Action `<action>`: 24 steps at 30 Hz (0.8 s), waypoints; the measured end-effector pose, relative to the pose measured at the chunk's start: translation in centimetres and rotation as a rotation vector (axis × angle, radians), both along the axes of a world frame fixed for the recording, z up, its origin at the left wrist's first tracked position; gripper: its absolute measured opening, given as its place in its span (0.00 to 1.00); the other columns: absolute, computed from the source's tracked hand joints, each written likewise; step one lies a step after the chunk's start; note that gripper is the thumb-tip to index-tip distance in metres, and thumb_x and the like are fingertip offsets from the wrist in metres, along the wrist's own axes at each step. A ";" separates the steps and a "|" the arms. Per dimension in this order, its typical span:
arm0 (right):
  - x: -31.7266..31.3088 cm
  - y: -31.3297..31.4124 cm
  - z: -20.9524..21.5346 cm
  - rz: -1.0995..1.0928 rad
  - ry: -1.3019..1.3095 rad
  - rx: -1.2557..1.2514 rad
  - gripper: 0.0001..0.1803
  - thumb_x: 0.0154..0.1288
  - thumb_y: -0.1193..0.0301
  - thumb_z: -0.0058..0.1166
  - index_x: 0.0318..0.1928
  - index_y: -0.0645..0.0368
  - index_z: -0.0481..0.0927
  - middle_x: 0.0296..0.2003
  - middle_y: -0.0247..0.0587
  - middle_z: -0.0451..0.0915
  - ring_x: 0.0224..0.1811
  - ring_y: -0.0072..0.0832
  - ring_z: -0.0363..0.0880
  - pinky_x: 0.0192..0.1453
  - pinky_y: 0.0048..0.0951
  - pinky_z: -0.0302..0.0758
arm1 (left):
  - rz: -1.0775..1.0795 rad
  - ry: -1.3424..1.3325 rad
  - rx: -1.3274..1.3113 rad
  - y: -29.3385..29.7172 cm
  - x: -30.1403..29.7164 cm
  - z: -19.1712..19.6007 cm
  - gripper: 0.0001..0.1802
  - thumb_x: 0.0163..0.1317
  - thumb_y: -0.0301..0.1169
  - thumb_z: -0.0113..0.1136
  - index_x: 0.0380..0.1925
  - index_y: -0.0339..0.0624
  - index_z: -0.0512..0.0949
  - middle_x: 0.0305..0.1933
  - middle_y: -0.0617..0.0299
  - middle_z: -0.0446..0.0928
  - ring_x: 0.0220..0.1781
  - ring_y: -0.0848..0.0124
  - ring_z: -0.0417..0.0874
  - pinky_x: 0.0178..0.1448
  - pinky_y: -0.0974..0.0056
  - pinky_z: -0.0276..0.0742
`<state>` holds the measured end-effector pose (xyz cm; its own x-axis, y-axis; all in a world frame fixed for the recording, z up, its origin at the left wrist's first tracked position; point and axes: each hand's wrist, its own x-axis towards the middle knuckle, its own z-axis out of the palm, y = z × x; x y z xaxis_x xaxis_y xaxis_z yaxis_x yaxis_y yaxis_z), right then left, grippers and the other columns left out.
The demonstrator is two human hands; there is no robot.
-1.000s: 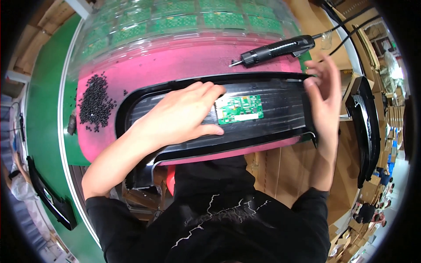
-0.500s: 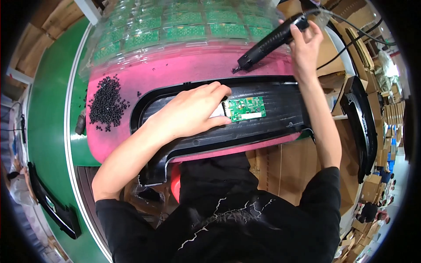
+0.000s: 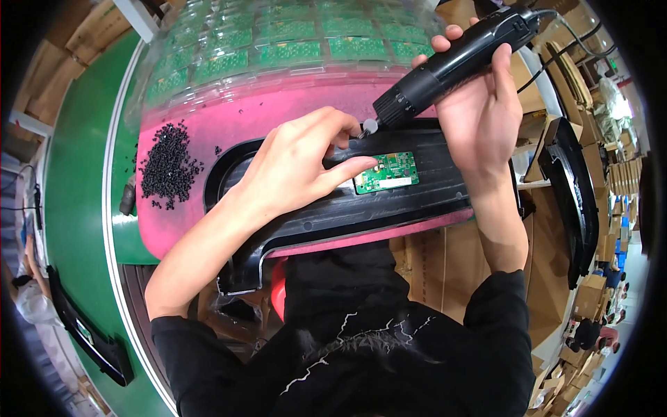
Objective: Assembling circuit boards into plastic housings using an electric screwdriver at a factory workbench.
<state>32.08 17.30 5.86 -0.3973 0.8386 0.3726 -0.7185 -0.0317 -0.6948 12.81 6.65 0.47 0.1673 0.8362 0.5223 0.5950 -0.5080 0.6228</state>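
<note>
My left hand [image 3: 299,167] lies flat and loosely spread on the long black plastic housing [image 3: 347,208], palm down, with the forefinger stretched out so its tip touches the left edge of the small green circuit board [image 3: 387,172]. Nothing is pinched in it; it simply presses on the housing and steadies the board. My right hand [image 3: 479,111] is wrapped tight around a black electric screwdriver [image 3: 451,62], fingers closed over the barrel and the thumb along its side. The tool slants down to the left, its cable running off the upper right, and its tip hangs just above the housing, between my left knuckles and the top left corner of the board. I cannot tell whether the bit touches anything.

The board sits in the middle of the housing, just right of my left fingertips and below and left of my right hand. The housing rests across a pink mat [image 3: 208,132], its front edge close to my body. A heap of small black screws [image 3: 169,167] lies on the mat to the left, well apart from both hands. Beyond the housing, clear trays of green boards [image 3: 278,48] crowd the far edge. A second black housing [image 3: 573,201] stands to the right, beside cardboard boxes, leaving a narrow gap by my right forearm.
</note>
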 end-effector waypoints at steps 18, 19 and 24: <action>0.7 -3.5 1.6 0.248 0.001 0.439 0.40 0.61 0.33 0.45 0.55 0.57 0.67 0.20 0.23 0.68 0.17 0.14 0.66 0.28 0.23 0.68 | -0.236 -0.112 -0.070 -0.8 0.9 0.8 0.04 0.54 0.21 0.64 0.30 0.35 0.80 0.24 0.55 0.75 0.23 0.63 0.77 0.25 0.64 0.71; 0.7 -3.3 1.9 0.270 -0.006 0.513 0.43 0.59 0.31 0.46 0.56 0.57 0.65 0.21 0.24 0.69 0.17 0.15 0.67 0.28 0.24 0.69 | -0.229 -0.162 -0.128 -0.9 0.8 0.9 0.03 0.55 0.21 0.63 0.30 0.35 0.80 0.24 0.56 0.76 0.23 0.66 0.78 0.25 0.66 0.70; 0.9 -5.3 2.2 0.124 0.055 0.406 0.43 0.56 0.31 0.50 0.56 0.55 0.66 0.22 0.23 0.69 0.18 0.15 0.68 0.28 0.24 0.70 | -0.098 -0.380 -0.239 -0.7 0.2 0.4 0.03 0.59 0.22 0.60 0.32 0.33 0.80 0.27 0.58 0.80 0.25 0.74 0.80 0.26 0.71 0.74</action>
